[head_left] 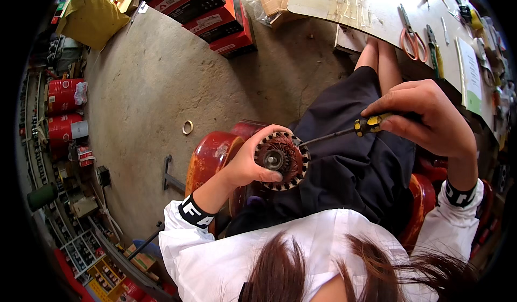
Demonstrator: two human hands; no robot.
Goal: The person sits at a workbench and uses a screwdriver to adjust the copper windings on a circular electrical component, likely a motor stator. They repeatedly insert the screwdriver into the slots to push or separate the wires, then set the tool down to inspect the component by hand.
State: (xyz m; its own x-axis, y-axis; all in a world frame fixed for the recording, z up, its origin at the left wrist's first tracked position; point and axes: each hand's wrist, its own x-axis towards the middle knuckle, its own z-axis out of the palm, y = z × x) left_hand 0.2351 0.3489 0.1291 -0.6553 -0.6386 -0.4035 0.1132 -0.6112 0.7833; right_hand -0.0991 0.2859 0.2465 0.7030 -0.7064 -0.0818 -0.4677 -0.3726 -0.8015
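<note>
My left hand (255, 162) grips a round, slotted motor core (289, 174) with copper-coloured windings and a metal hub at its centre, held over my dark-clothed lap. My right hand (423, 116) is closed on the yellow and black handle of a screwdriver (333, 135), whose long shaft reaches leftward to the right side of the core's toothed rim. Whether the tip touches the rim or a slot I cannot make out exactly.
A table (318, 3) at top right carries scissors (408, 42), pliers (433, 49) and papers (469, 75). Red-black boxes (206, 25) are stacked at the top. Drums (64, 97) and shelving line the left. A tape roll (187, 127) lies on the floor. I sit on a red wooden seat (207, 155).
</note>
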